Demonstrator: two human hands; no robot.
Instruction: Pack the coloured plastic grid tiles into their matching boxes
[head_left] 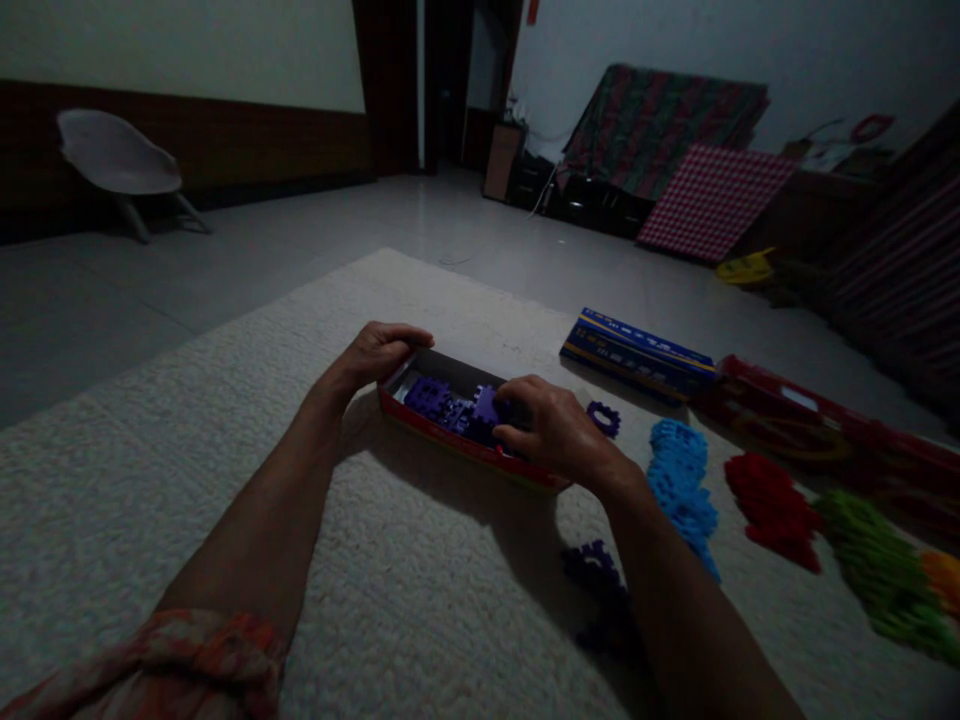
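A shallow red open box [442, 432] lies on the cream mat, with several purple interlocking toy pieces [429, 397] inside. My left hand [382, 350] grips the box's left end, its fingers over the far corner. Above the right half of the box, my right hand [551, 425] has its thumb and fingers closed around a purple interlocking piece [487, 405], partly hidden by the fingers. Another purple ring-shaped piece [604, 420] rests on the mat beyond that hand. More dark purple pieces [596, 565] lie beside my right forearm, which partly covers them.
To the right lie piles of blue pieces [681, 480], red pieces [772, 505], green pieces [877, 570] and orange pieces [943, 580]. Behind them stand a blue box [637, 355] and red boxes [795, 410]. A pale chair [120, 155] is at far left.
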